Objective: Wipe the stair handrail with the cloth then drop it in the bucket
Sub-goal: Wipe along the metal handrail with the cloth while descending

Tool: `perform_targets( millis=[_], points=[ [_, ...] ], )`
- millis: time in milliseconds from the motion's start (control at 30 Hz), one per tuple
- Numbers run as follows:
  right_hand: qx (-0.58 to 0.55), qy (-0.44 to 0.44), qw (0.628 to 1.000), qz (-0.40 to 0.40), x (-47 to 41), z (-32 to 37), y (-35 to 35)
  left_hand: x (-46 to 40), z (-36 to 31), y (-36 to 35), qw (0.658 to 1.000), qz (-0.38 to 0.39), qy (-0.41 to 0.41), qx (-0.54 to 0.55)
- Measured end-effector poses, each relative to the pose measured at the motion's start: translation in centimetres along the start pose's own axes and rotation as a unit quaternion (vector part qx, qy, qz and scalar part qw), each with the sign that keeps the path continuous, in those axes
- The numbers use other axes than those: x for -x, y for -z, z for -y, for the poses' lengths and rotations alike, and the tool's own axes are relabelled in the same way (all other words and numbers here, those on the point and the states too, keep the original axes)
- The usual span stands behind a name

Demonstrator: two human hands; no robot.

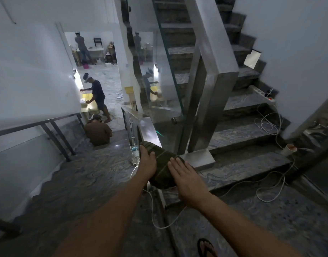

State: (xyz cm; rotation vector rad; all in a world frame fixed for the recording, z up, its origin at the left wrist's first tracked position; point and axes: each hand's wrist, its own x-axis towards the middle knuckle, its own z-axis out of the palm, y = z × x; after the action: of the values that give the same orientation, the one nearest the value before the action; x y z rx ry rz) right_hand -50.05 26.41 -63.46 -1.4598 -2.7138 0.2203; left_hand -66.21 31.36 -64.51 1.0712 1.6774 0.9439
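Note:
A dark olive cloth (162, 161) with pale stripes is draped over the top of the steel stair handrail (147, 127), which runs down toward the lower flight. My left hand (147, 161) grips the cloth's left side around the rail. My right hand (184, 176) lies flat with spread fingers on the cloth's near right part. No bucket is in view close by; a small pink tub (85, 66) stands far off in the lower room.
A thick steel post (211, 75) and glass panel (159, 71) rise just beyond the cloth. White cables (269, 184) trail over the marble steps on the right, near a power strip (262, 94) and a cup (289, 149). A person sits on the lower stairs (98, 130); two others stand below.

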Motion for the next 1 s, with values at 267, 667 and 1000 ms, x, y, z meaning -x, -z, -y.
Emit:
perform_targets(
  millis=[267,667,1000],
  points=[
    [0.003,-0.023,1.000,-0.013,1.8,-3.4,0.9,2.1,-0.2,-0.4,0.898,-0.010,-0.140,-0.416],
    [-0.024,-0.080,0.995,-0.052,1.4,-5.9,0.9,-0.7,-2.1,-2.8,0.836,0.020,-0.180,-0.519],
    [-0.020,-0.075,0.996,-0.043,-2.9,0.2,1.2,-8.9,-4.3,0.1,0.816,0.055,-0.190,-0.543]
  ],
)
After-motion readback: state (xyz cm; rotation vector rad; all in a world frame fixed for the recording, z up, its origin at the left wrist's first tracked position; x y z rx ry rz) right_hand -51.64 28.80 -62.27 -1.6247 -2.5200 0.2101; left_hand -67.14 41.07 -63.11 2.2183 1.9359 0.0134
